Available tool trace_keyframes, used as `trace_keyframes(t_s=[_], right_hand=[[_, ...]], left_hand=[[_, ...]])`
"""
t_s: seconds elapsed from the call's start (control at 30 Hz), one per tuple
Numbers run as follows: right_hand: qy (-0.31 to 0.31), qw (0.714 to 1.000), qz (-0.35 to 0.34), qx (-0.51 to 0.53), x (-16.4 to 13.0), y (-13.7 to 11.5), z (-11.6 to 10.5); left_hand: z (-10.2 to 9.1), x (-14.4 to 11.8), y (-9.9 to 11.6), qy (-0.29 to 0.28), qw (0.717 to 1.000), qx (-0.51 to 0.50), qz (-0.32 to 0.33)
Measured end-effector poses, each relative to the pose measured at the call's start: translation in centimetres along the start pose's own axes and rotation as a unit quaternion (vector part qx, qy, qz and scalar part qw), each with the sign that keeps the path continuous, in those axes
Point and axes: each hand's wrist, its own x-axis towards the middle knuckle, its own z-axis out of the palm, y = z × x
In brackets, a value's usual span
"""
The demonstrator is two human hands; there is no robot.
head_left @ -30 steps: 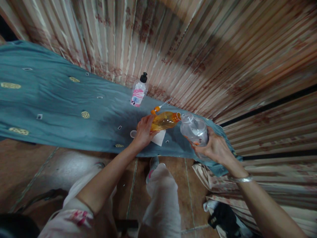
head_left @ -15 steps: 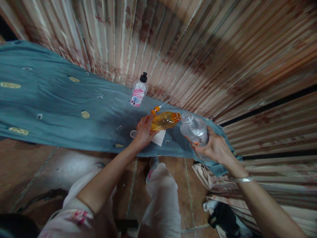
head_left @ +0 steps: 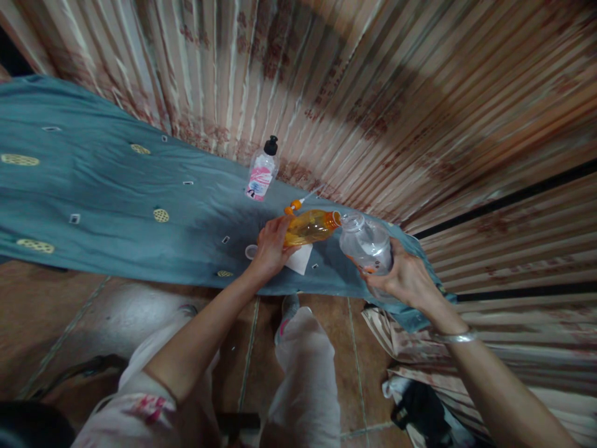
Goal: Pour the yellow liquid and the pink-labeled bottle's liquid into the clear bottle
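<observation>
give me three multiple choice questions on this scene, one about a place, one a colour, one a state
1. Where does the pump bottle stand?
A. on the blue cloth by the curtain
B. on the floor tiles
C. in the right hand

2. What colour is the liquid in the bottle held by the left hand?
A. green
B. orange-yellow
C. purple

3. How is that bottle held?
A. upright
B. upside down
C. tipped sideways, mouth at the clear bottle in the right hand

Answers: 1 A, it stands on the cloth; 2 B, amber liquid shows; 3 C, the mouths meet.
</observation>
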Motion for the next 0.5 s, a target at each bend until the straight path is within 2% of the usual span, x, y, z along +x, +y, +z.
trace_keyframes(t_s=[0.5], right_hand=[[0.011, 1.0, -0.011, 0.0, -0.06, 0.18, 0.05]], left_hand=[[-0.01, 0.1, 0.06, -0.001, 1.0, 0.0, 0.003]])
